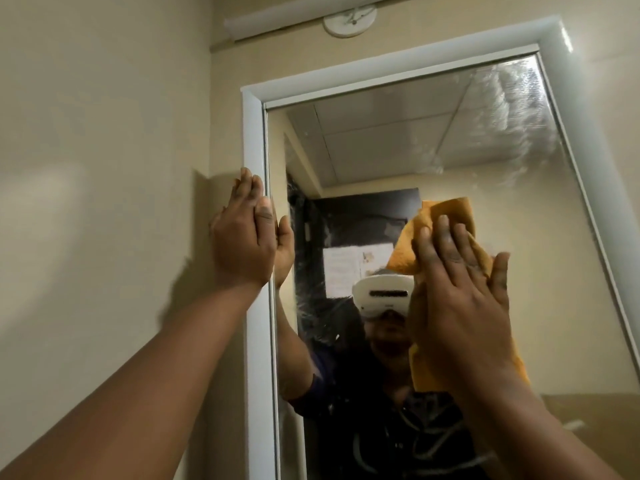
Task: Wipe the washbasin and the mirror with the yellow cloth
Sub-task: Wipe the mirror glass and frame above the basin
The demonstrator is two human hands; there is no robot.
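Streaked mirror (467, 161), beige wall (104, 133); right hand (460, 292) flat on yellow cloth (446, 220); left hand (246, 240) flat on frame (254, 133).

Beige wall (104, 133) all around, a round white fixture (349, 20) up top, and a white trim strip (277, 19) beside it.

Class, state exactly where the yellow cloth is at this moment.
In the head view, the yellow cloth is right of centre, pressed flat against the mirror glass under the right hand, opposite the left hand on the mirror's white frame.
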